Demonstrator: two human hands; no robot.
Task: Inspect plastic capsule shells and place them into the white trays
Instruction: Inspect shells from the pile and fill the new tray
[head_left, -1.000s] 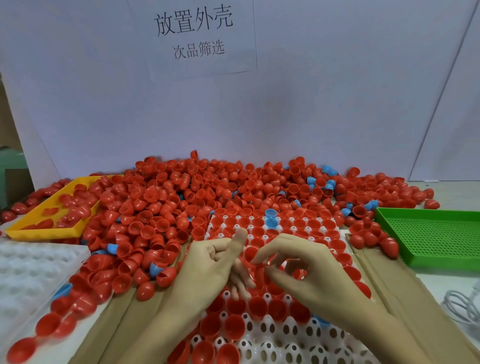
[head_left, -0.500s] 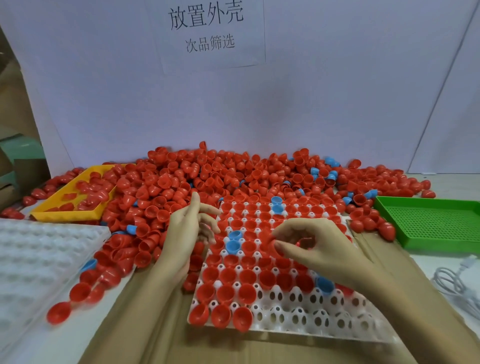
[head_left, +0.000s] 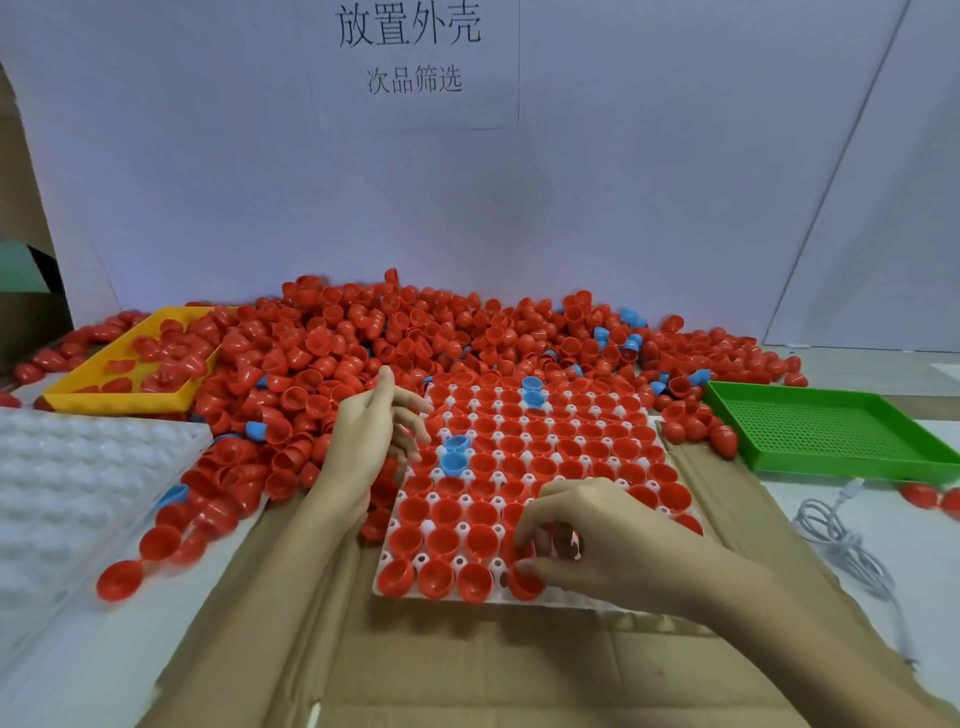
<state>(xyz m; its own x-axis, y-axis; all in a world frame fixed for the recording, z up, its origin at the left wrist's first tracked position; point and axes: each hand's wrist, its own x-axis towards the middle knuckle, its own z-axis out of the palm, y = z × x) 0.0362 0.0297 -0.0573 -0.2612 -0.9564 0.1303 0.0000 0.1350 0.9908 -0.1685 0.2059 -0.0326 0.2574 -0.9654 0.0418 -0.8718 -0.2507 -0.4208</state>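
A white tray (head_left: 571, 601) lies on cardboard in front of me, most of its cups filled with red shells and a few blue ones (head_left: 454, 457). My right hand (head_left: 597, 540) is at the tray's near row, its fingers curled round red shells, with one red shell (head_left: 524, 579) pinched at the front edge. My left hand (head_left: 369, 436) hovers at the tray's left edge with loosely spread fingers, holding nothing that I can see. A large heap of red shells (head_left: 363, 343) with some blue ones spreads behind and left of the tray.
A second white tray (head_left: 62, 483) lies at the left. A yellow tray (head_left: 119, 400) with red shells sits at the back left, a green tray (head_left: 831, 431) at the right. A white cable (head_left: 836, 540) lies near the right edge. A white wall stands behind.
My right hand has moved from the tray's middle down to its near row. My left hand stays at the tray's left edge. The view has pulled back from the tray.
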